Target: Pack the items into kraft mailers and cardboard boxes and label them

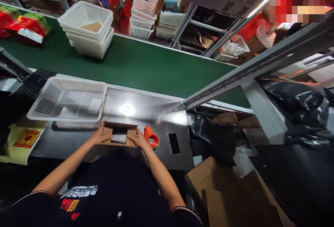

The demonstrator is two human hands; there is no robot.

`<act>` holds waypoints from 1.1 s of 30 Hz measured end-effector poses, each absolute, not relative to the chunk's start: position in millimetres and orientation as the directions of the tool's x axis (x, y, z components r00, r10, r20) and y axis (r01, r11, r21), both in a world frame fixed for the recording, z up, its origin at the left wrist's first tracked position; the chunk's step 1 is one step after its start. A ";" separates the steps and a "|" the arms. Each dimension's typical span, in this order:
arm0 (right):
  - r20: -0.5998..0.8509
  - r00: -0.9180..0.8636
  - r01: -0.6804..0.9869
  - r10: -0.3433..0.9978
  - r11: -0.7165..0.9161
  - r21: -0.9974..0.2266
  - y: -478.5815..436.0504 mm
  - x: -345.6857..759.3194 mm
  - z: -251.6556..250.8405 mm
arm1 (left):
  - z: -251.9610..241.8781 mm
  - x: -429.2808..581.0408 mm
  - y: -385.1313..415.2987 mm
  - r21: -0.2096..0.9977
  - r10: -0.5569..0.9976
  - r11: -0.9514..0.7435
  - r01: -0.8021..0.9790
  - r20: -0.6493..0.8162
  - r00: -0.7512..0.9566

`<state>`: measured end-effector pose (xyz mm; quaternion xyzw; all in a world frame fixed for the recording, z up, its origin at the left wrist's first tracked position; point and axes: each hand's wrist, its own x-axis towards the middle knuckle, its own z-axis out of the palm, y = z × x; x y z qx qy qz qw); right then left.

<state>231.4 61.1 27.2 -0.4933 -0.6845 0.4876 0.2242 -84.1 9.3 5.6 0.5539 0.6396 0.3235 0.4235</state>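
A small cardboard box (120, 143) rests at the metal table's near edge, its long back flap standing up. Its two side flaps are folded inward, and something whitish, perhaps bubble wrap, shows in the gap between them. My left hand (99, 136) grips the box's left end, thumb on the side flap. My right hand (138, 138) holds the right end the same way, thumb on that flap. Just right of my right hand sits an orange tape dispenser (151, 138). A phone (174, 143) with a dark screen lies farther right.
A white plastic basket (70, 100) with a paper slip stands at left, beside a black keyboard (39, 81). Behind runs a green conveyor belt (146, 67) bearing stacked white baskets (88, 34) and red packages (28, 29). A metal post (214, 88) rises at right. Co-workers stand beyond.
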 end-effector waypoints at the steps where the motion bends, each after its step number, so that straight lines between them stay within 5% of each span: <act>1: -0.144 -0.388 0.481 0.910 0.067 -0.874 60.2 231.7 26.8 | 4.8 -86.7 8.6 0.875 0.996 0.084 0.477 -0.093 -0.004; 6: 0.150 -0.398 0.552 0.905 0.367 -0.749 49.3 238.4 16.8 | 6.6 -87.0 1.6 0.737 0.927 -0.335 0.587 0.370 0.064; 12: 0.350 -0.595 0.471 0.723 0.667 -0.578 33.7 275.1 5.3 | 6.2 -98.6 -31.9 0.519 0.794 -0.539 0.664 0.575 0.195; 15: 0.303 -0.761 0.428 0.574 0.795 -0.431 26.9 299.0 14.8 | 8.5 -119.1 -49.2 0.393 0.785 -0.590 0.705 0.483 0.387; 18: 0.125 -0.818 0.504 0.562 0.804 -0.315 20.1 306.5 35.4 | 22.3 -129.3 -52.8 0.423 0.884 -0.467 0.777 0.255 0.392; 24: -0.056 -0.694 0.613 0.717 0.549 -0.569 31.6 283.8 65.7 | 64.0 -118.2 -18.9 0.665 0.942 -0.094 0.741 -0.182 0.283; 28: 0.042 -0.456 0.594 0.889 0.339 -0.730 39.0 260.9 58.6 | 66.9 -106.3 -9.1 0.824 0.955 0.157 0.545 -0.268 0.130; 33: 0.074 -0.246 0.602 0.966 0.212 -0.770 25.3 237.3 42.9 | 56.4 -84.2 -14.8 0.853 0.949 0.315 0.417 -0.294 -0.115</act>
